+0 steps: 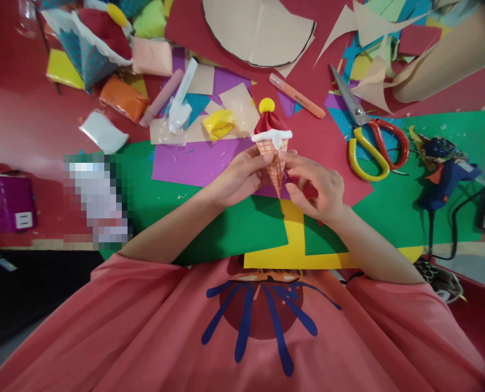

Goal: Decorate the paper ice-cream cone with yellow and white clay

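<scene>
A small craft ice-cream cone [275, 146] stands upright between my hands: a waffle-patterned paper cone with a white rim, a red top and a yellow ball. My left hand [236, 177] pinches the cone's left side with closed fingers. My right hand [313, 188] grips its right side near the tip, fingers curled, with a scrap of red paper [307, 189] under them. Both hands hover over green [209, 218], purple [197, 160] and yellow paper sheets [295, 239] on the table.
Scissors with red and yellow handles [368, 142] lie to the right, and a blue glue gun [444, 171] with its cord beyond them. An orange marker [297, 96], clay packets [123, 98], a glue tube [180, 100] and paper scraps crowd the far side. Another person's arm [446, 60] reaches in top right.
</scene>
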`<state>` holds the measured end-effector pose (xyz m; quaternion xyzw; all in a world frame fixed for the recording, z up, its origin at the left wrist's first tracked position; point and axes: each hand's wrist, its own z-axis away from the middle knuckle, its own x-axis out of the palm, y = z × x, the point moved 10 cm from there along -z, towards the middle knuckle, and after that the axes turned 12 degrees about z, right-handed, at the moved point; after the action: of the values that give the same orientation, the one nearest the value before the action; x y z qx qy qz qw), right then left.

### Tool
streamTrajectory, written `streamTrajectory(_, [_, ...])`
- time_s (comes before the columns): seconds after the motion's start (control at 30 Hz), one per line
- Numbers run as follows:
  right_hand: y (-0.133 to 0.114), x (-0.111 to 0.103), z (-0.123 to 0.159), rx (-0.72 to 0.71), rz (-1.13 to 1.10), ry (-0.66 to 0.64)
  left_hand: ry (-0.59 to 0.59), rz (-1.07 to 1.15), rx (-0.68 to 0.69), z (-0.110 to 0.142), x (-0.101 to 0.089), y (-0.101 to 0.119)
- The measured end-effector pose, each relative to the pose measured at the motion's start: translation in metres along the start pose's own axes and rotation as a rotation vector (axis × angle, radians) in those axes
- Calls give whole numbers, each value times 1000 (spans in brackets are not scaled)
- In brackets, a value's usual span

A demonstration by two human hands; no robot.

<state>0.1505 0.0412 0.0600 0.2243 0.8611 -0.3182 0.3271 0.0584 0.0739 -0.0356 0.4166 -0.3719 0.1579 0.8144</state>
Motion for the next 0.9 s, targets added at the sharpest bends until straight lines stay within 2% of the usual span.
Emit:
streamTrajectory(0.13, [7, -7, 0, 78, 18, 55, -1, 32, -14, 0, -1, -4])
streamTrajectory(0.5, [2, -4, -5, 43, 68, 2, 2, 49, 5, -1, -2, -3])
streamTrajectory(0.9, [9, 1, -1, 105, 64, -26, -23, 23, 37, 0, 1, 0])
